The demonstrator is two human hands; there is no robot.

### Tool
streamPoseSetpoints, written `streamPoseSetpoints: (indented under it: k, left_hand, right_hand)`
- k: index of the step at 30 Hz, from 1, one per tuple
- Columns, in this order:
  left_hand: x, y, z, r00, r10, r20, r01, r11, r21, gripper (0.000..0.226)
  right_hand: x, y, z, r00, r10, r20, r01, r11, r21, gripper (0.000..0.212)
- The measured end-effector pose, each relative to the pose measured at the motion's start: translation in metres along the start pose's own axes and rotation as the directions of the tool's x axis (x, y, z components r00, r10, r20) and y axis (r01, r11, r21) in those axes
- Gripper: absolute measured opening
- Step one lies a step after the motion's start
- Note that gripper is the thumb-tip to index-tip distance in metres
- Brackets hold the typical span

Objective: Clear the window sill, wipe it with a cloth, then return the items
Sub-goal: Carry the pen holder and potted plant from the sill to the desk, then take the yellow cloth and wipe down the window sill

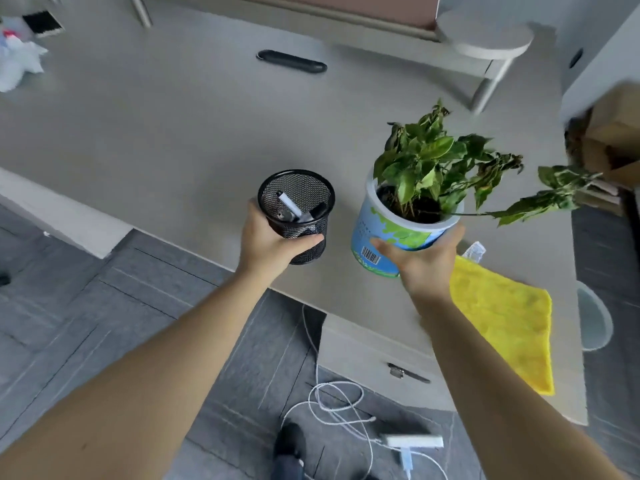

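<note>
My left hand point(268, 245) grips a black mesh pen cup point(297, 211) with a white marker and dark pens inside, held just above the beige desk's front edge. My right hand point(420, 259) holds a blue and white plant pot point(391, 237) from below; green, partly wilted leaves point(440, 164) spread out of it, one long stem trailing right. A yellow cloth point(509, 323) lies flat on the desk point(173, 133) to the right of my right wrist. No window sill is in view.
A black oblong case point(292, 61) lies farther back on the desk. A grey monitor stand point(485, 43) sits at the back right, cardboard boxes point(613, 133) at the right edge, white crumpled bags point(19, 62) at far left. White cables and a power strip point(414, 441) lie on the grey floor.
</note>
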State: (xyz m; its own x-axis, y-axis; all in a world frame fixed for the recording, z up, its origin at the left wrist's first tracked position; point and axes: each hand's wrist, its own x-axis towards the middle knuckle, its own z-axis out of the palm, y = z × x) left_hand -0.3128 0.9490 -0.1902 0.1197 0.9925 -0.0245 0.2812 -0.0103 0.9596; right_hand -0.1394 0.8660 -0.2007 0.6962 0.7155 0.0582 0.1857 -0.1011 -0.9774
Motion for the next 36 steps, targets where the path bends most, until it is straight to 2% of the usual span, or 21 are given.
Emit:
streamPoseSetpoints:
  k: [7, 12, 16, 19, 21, 25, 27, 31, 34, 36]
  left_hand:
    - [0.051, -0.038, 0.011, 0.997, -0.017, 0.076, 0.016, 1.000, 0.008, 0.061]
    - [0.058, -0.054, 0.015, 0.992, 0.010, 0.123, -0.003, 0.998, -0.059, 0.073]
    - [0.057, -0.061, 0.013, 0.975, -0.034, 0.221, 0.057, 0.994, -0.096, 0.081]
    - [0.043, -0.058, 0.011, 0.964, -0.070, 0.258, 0.106, 0.986, -0.129, 0.057]
    - [0.025, -0.048, 0.013, 0.976, -0.094, 0.197, 0.123, 0.983, -0.140, 0.051]
    - [-0.013, -0.028, 0.022, 0.970, -0.227, -0.086, 0.215, 0.968, -0.132, 0.043]
    - [-0.031, -0.021, 0.034, 0.961, -0.248, -0.125, 0.229, 0.962, -0.152, 0.033]
    - [-0.061, -0.006, 0.076, 0.961, -0.275, -0.031, 0.270, 0.957, -0.109, 0.023]
    - [-0.080, 0.004, 0.114, 0.953, -0.286, 0.100, 0.294, 0.952, -0.082, 0.035]
    - [-0.087, 0.005, 0.136, 0.938, -0.313, 0.148, 0.324, 0.944, -0.056, 0.034]
  right_hand:
    - [0.022, 0.029, 0.028, 0.998, 0.014, -0.068, -0.015, 1.000, -0.017, 0.078]
    - [0.025, 0.039, 0.034, 0.999, 0.025, -0.044, -0.026, 0.999, -0.021, 0.084]
    - [0.024, 0.035, 0.035, 1.000, 0.013, 0.003, -0.013, 0.999, -0.033, 0.088]
    - [0.022, 0.031, 0.024, 0.999, -0.001, 0.040, 0.006, 0.993, -0.116, 0.094]
    - [0.016, 0.029, 0.012, 0.998, 0.025, 0.058, -0.012, 0.976, -0.218, 0.087]
    - [-0.002, 0.021, -0.031, 0.998, 0.059, -0.010, -0.060, 0.982, -0.178, 0.038]
    - [-0.008, 0.018, -0.058, 0.997, 0.059, -0.041, -0.067, 0.977, -0.205, 0.022]
    - [-0.015, 0.022, -0.112, 0.995, 0.065, -0.075, -0.084, 0.952, -0.294, 0.021]
    - [-0.016, 0.032, -0.147, 0.989, 0.104, -0.103, -0.136, 0.916, -0.376, 0.026]
    - [-0.014, 0.044, -0.162, 0.983, 0.150, -0.107, -0.181, 0.899, -0.400, 0.031]
